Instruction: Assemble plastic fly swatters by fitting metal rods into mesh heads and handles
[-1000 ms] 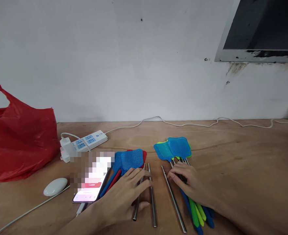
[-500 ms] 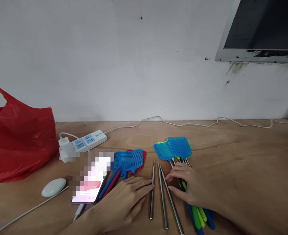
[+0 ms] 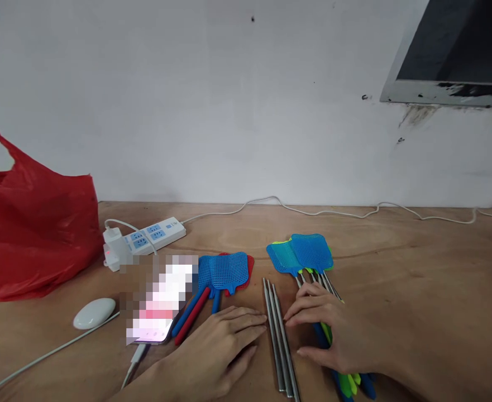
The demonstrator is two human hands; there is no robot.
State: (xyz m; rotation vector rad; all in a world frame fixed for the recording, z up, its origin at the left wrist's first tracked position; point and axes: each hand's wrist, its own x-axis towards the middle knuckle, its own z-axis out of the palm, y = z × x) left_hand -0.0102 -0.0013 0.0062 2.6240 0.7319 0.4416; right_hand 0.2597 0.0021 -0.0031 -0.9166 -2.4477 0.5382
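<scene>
Three metal rods (image 3: 278, 335) lie close together, nearly parallel, on the wooden table between my hands. At their left side, my left hand (image 3: 229, 343) rests with fingers stretched out, the fingertips touching or almost touching the nearest rod. My right hand (image 3: 323, 318) is on the other side, fingers apart and slightly bent, its fingertips beside the rightmost rod. Under and behind it is a bundle of fly swatters (image 3: 313, 254) with blue and yellow-green heads and handles; the hand hides their middle. Left of the rods lie blue fly swatter heads (image 3: 230, 269), with red ones beneath and blue and red handles.
A lit phone (image 3: 157, 307), partly pixelated, lies left of the swatters with a cable attached. Behind it are a white power strip (image 3: 162, 231) and charger. A white mouse-shaped object (image 3: 95, 312) and a red plastic bag (image 3: 36, 234) are farther left. A cable runs along the wall.
The rods were spread apart half a second ago; now they lie side by side. My right hand moved slightly, and the camera view shifted a little.
</scene>
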